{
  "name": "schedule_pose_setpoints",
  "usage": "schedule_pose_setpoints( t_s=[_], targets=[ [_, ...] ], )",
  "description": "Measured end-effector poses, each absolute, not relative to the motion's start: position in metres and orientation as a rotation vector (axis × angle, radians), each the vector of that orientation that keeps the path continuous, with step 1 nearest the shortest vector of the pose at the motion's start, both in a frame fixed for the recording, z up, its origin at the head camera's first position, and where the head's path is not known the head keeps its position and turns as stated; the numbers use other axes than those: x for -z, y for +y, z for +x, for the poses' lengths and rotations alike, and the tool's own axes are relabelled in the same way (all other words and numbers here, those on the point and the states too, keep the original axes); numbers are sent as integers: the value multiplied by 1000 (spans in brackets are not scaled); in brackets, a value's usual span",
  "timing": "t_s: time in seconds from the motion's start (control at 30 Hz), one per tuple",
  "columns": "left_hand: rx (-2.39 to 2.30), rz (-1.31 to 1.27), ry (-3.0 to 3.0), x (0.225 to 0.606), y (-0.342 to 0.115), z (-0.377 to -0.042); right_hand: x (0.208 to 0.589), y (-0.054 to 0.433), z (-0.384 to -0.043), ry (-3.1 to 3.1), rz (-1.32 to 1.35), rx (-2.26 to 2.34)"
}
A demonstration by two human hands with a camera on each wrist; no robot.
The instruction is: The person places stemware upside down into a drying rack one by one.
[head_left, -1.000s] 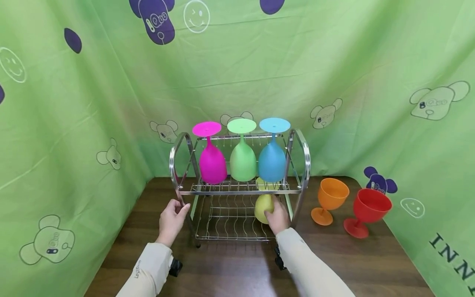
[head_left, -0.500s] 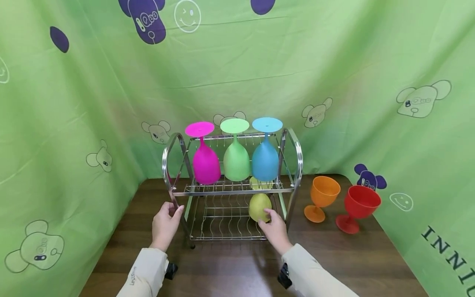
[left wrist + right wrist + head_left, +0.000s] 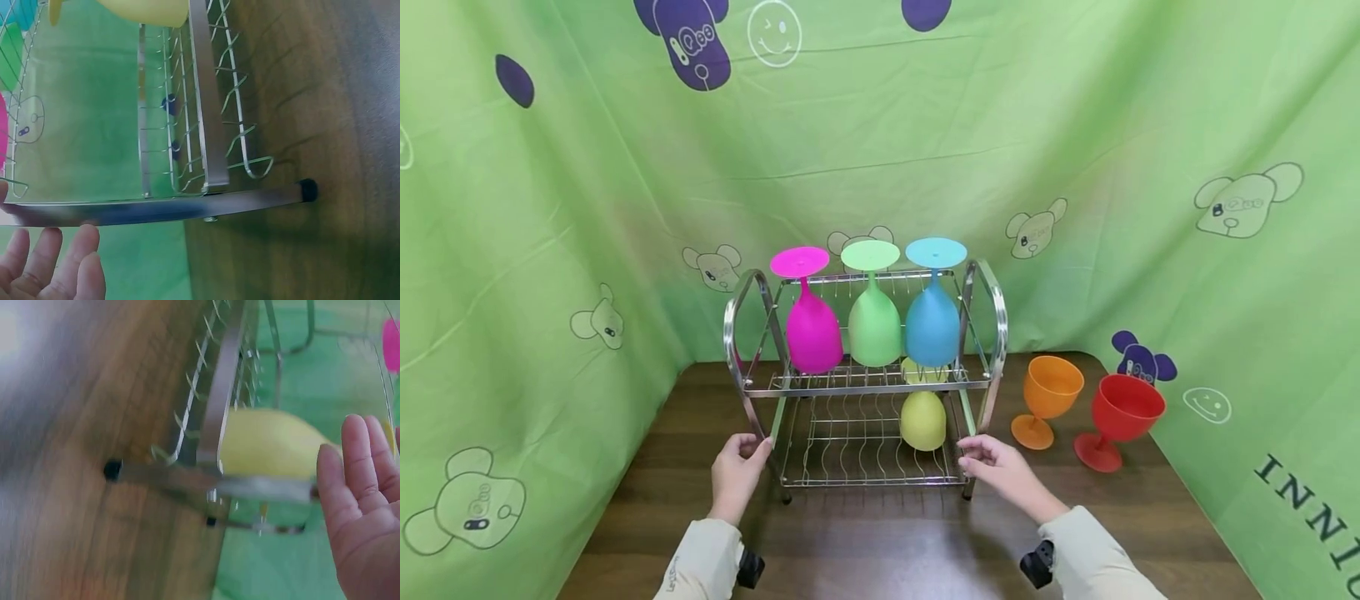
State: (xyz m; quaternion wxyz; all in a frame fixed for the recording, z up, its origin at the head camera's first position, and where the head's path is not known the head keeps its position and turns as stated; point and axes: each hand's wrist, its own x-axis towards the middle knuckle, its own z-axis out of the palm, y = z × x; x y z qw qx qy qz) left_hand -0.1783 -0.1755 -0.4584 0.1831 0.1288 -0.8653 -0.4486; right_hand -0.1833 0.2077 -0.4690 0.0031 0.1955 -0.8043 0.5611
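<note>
A two-tier chrome dish rack [image 3: 868,389] stands on the table. Upside down on its upper tier are a magenta goblet [image 3: 814,333], a green goblet [image 3: 875,327] and a blue goblet [image 3: 932,327]. On the lower tier, toward the right, a yellow goblet [image 3: 923,422] is inverted, its foot partly hidden behind the upper tier. My left hand [image 3: 737,475] is at the left post, thumb and fingers on either side of it, the fingers [image 3: 78,262] loosely bent rather than wrapped round. Beside the right post, my right hand [image 3: 1003,475] holds nothing, its fingers [image 3: 357,450] extended.
Right of the rack, an orange goblet [image 3: 1052,387] and a red goblet [image 3: 1126,408] stand upright on the brown wooden table [image 3: 865,550]. A green printed cloth [image 3: 880,125] hangs behind and along both sides.
My right hand has let go of the yellow goblet and moved right to the rack's right post. The left hand has slid lower along the left post. The view has shifted slightly.
</note>
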Motion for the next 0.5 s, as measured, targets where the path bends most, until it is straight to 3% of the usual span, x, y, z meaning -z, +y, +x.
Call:
schedule_pose_setpoints(
  t_s=[0.23,0.5],
  targets=[
    [1422,489,-2448,478,-173,-167,479,239,-185,-2437,392,-1770],
    [1533,463,-2445,499,-162,-157,469,270,-205,-2381,-252,-1612]
  ],
)
